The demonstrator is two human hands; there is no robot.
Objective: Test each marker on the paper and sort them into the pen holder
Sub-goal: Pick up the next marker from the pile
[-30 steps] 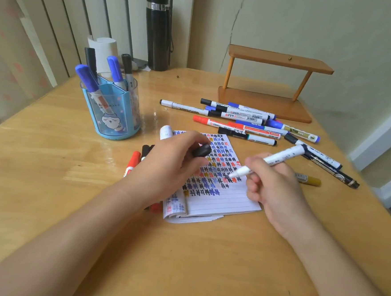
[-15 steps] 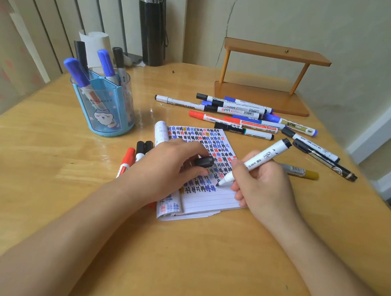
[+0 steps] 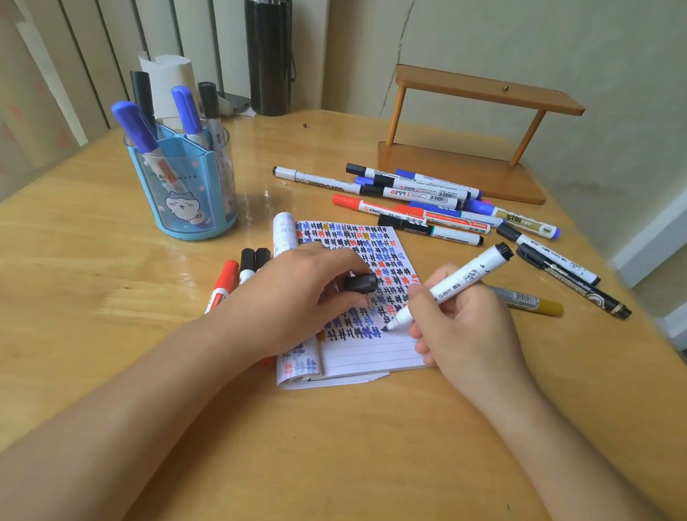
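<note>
My right hand (image 3: 467, 330) grips an uncapped white marker (image 3: 454, 286) with a black end, its tip touching the lined notepad (image 3: 368, 351) beside rows of coloured test marks. My left hand (image 3: 294, 297) rests on the notepad and pinches the marker's black cap (image 3: 361, 282). The blue translucent pen holder (image 3: 181, 196) stands at the back left with several markers upright in it. A pile of loose markers (image 3: 418, 208) lies beyond the pad. Red and black capped markers (image 3: 237, 275) lie to the left of the pad, partly under my left hand.
A brown wooden stand (image 3: 467, 147) sits at the back right. A black flask (image 3: 269, 43) and a white paper roll (image 3: 171, 77) stand at the table's far edge. A gold marker (image 3: 534, 304) and dark markers (image 3: 568, 282) lie right of my hand. The table's right edge (image 3: 654, 322) is close.
My right hand brought the marker down and left until its tip met the paper. The left hand stayed on the pad with the cap.
</note>
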